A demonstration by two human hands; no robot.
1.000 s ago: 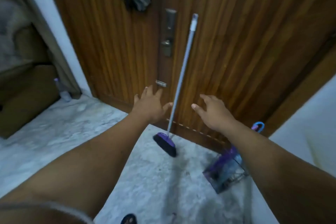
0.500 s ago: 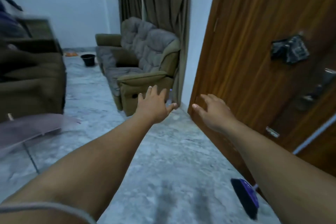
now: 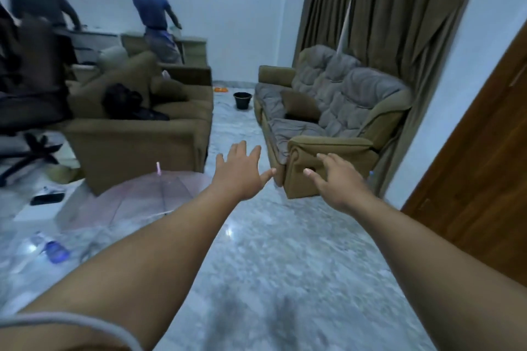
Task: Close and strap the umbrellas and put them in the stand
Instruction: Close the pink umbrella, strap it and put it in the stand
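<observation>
Both hands, left hand [image 3: 241,172] and right hand [image 3: 338,182], reach ahead with fingers spread and empty, while the pink umbrella [image 3: 142,196] lies open on the floor to my left, so closing, strapping and stowing all remain.

Marble floor [image 3: 285,251]; open umbrella [image 3: 142,196], seemingly.

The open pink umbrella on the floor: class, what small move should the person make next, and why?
Probably step toward the umbrella and reach the left hand down to it. It lies open on the floor in front of the brown sofa, to the left of both hands. The left hand and right hand are stretched forward with fingers spread, holding nothing.
</observation>
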